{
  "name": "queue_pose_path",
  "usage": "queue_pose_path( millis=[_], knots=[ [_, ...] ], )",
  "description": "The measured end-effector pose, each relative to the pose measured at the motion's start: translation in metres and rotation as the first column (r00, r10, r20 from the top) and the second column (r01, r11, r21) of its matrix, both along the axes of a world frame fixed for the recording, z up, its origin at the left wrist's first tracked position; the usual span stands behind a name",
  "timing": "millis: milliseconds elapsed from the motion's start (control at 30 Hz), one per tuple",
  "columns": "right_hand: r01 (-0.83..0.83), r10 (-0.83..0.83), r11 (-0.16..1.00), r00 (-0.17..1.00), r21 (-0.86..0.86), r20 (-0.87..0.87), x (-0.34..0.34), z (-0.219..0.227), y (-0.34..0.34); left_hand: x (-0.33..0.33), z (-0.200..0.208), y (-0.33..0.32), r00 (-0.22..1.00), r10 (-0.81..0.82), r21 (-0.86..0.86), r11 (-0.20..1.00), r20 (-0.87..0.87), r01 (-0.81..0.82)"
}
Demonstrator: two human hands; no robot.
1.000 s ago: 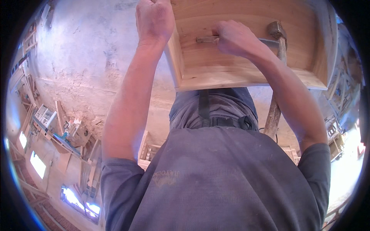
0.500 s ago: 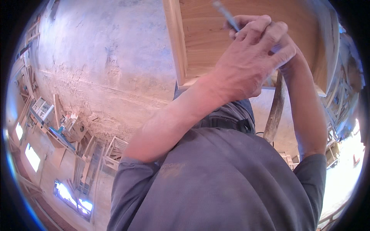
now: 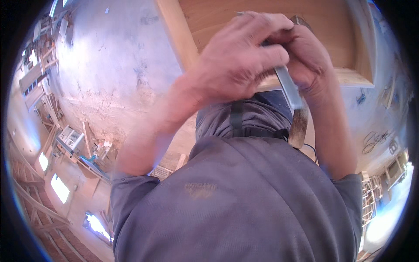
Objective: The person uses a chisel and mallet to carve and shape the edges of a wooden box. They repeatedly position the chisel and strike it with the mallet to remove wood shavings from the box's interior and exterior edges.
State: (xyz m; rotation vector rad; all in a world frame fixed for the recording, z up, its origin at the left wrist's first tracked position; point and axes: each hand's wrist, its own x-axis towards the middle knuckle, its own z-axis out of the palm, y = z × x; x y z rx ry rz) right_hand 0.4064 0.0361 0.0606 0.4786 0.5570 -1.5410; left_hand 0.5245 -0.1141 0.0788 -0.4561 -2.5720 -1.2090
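Observation:
My left hand [image 3: 244,56] is closed around a flat grey metal bar [image 3: 287,85], chisel-like in shape, which slants down out of the fingers toward my waist. Close against it on the right, my right hand [image 3: 309,59] is curled on a worn wooden handle [image 3: 299,129]. The handle's lower end hangs before my belt; a dark brown part of it also shows above the knuckles. Whether the right fingers touch the bar is hidden. Both hands are above the near edge of a wooden box-like piece [image 3: 323,39] with a raised light-wood rim. Motion blurs the left hand somewhat.
A pale, rough wall or floor surface [image 3: 118,52] spreads out at the left. Wood pieces and a cluttered bench [image 3: 70,137] stand farther left. At the right lie a coil of dark cable [image 3: 376,140] and a stack of bent slats [image 3: 369,196].
The metal bar, which pointed up and away, now slants down toward me. My hands have drawn apart slightly, and the left has shifted left. The wooden piece appears shifted left and up.

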Motion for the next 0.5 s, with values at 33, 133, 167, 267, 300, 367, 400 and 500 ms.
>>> queue_pose_path(
  millis=[33, 133, 167, 267, 300, 367, 400, 500],
  knots=[
    [0.027, -0.031, 0.999, 0.994, -0.045, -0.102, -0.006, -0.001, 0.008, -0.008, 0.002, -0.006, 0.998, 0.02, 0.047, 0.999, -0.053, -0.017],
    [0.102, 0.426, 0.876, 0.297, 0.472, -0.855, -0.03, 0.007, 0.033, -0.01, -0.002, -0.029, 0.961, 0.043, 0.467, 0.867, 0.275, -0.173],
    [0.283, 0.533, 0.792, 0.109, 0.541, -0.839, -0.04, -0.011, 0.05, -0.018, -0.005, -0.039, 0.932, 0.002, 0.543, 0.812, 0.362, -0.212],
    [0.512, 0.746, 0.581, -0.024, 0.632, -0.666, -0.04, -0.057, 0.08, -0.037, -0.007, -0.063, 0.757, -0.299, 0.781, 0.466, 0.581, -0.415],
    [0.381, 0.711, 0.608, 0.128, 0.696, -0.692, -0.032, -0.049, 0.075, -0.037, -0.02, -0.069, 0.708, -0.326, 0.759, 0.46, 0.627, -0.461],
    [0.171, 0.679, 0.645, 0.318, 0.745, -0.661, -0.022, -0.045, 0.068, -0.035, -0.043, -0.07, 0.595, -0.381, 0.704, 0.45, 0.708, -0.55],
    [0.182, 0.605, 0.672, 0.426, 0.718, -0.673, -0.015, -0.042, 0.066, -0.038, -0.046, -0.07, 0.547, -0.37, 0.651, 0.555, 0.751, -0.518],
    [0.244, 0.338, 0.741, 0.669, 0.626, -0.661, 0.001, -0.028, 0.056, -0.043, -0.059, -0.049, 0.53, -0.346, 0.581, 0.72, 0.774, -0.38]
  ],
)
